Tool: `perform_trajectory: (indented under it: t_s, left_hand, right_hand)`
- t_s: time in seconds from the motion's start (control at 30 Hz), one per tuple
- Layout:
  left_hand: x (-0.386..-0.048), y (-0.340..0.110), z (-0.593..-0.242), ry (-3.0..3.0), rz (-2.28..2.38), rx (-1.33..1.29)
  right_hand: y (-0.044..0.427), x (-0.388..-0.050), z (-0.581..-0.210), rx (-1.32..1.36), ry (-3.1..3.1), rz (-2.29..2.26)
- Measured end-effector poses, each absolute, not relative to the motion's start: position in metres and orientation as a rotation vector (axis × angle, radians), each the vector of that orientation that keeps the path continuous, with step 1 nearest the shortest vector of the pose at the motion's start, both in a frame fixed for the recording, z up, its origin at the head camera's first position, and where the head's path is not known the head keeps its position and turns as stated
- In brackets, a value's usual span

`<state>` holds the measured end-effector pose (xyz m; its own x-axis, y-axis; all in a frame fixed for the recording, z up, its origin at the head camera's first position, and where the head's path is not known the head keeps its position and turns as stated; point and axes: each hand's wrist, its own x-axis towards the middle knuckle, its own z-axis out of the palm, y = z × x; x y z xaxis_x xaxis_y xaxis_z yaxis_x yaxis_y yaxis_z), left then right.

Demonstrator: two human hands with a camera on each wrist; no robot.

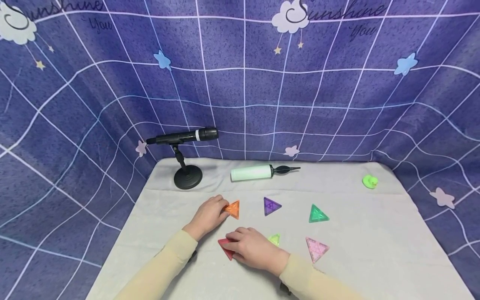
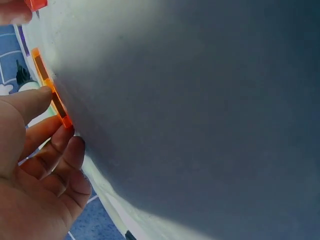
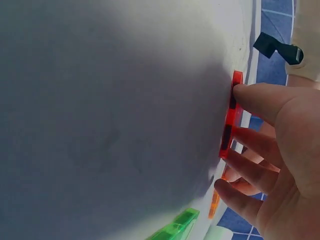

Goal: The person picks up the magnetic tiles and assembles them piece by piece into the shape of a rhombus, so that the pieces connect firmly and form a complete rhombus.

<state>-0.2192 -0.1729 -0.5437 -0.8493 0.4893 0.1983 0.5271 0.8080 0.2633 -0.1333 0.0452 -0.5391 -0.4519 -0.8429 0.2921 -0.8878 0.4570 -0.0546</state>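
An orange triangular magnetic tile lies by the fingertips of my left hand. The left wrist view has the thumb on the edge of the orange tile and the fingers on its other side, pinching it. Nearer to me, my right hand holds a red triangular tile between thumb and fingers. Seen from the right wrist, the red tile shows dark strips along its edge. A yellow-green triangular tile is partly hidden behind the right hand.
Purple, green and pink triangular tiles lie right of the hands on the white cloth. Behind them are a mint-green hand pump, a microphone on a stand and a green toy duck. A purple curtain surrounds the table.
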Motion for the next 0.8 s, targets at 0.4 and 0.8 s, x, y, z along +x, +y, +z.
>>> perform_trajectory:
  t_s: [0.4,0.8]
  left_hand:
    - [-0.2213,-0.1713,-0.5457,-2.902,-0.511,-0.760]
    - [-0.2204,-0.1716,-0.5452,-2.897,-0.540,-0.732]
  right_hand:
    - [0.0402,-0.1344,-0.5404,1.489,-2.478,0.268]
    - [0.0423,-0.1354,-0.5395,1.412,-2.521,0.313]
